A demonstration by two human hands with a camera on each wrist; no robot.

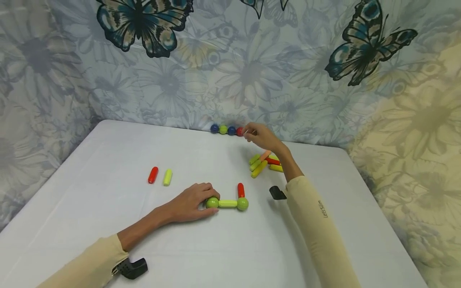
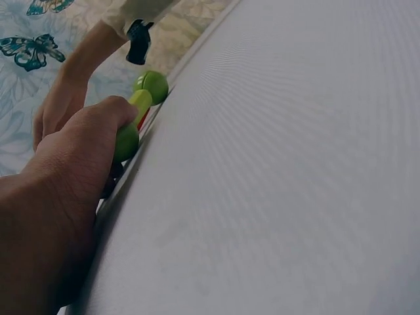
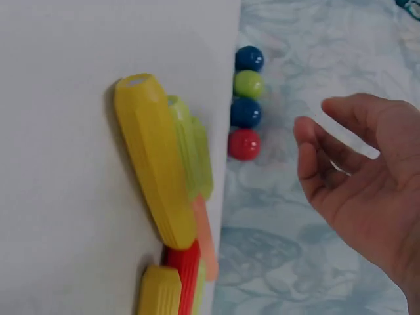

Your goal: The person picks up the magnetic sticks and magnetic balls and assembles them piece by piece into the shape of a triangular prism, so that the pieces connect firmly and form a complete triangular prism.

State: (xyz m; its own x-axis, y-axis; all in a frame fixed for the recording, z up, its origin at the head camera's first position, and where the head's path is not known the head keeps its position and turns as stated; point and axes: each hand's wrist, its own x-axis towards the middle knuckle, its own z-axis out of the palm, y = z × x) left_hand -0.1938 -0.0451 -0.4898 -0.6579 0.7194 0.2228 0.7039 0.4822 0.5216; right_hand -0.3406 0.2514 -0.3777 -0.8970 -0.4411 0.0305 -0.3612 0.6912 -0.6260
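Observation:
In the head view my left hand [image 1: 194,203] grips a green ball [image 1: 212,202] at the left end of a joined piece. A yellow-green stick [image 1: 228,203] links it to a second green ball [image 1: 243,204], from which a red stick [image 1: 241,190] points toward the back. My right hand [image 1: 264,138] reaches to the back edge of the table, beside a red ball [image 1: 239,131]. Between its thumb and bent fingers there is a gap in the right wrist view, and nothing is held. Two blue balls [image 3: 245,113] and a green ball [image 3: 249,84] line up with the red one.
Under my right forearm lies a pile of sticks, with a yellow stick [image 1: 259,169] in front. Farther left are a loose red stick [image 1: 153,175] and a yellow-green stick [image 1: 167,177]. A patterned cloth [image 1: 248,76] hangs behind the white table [image 1: 187,252].

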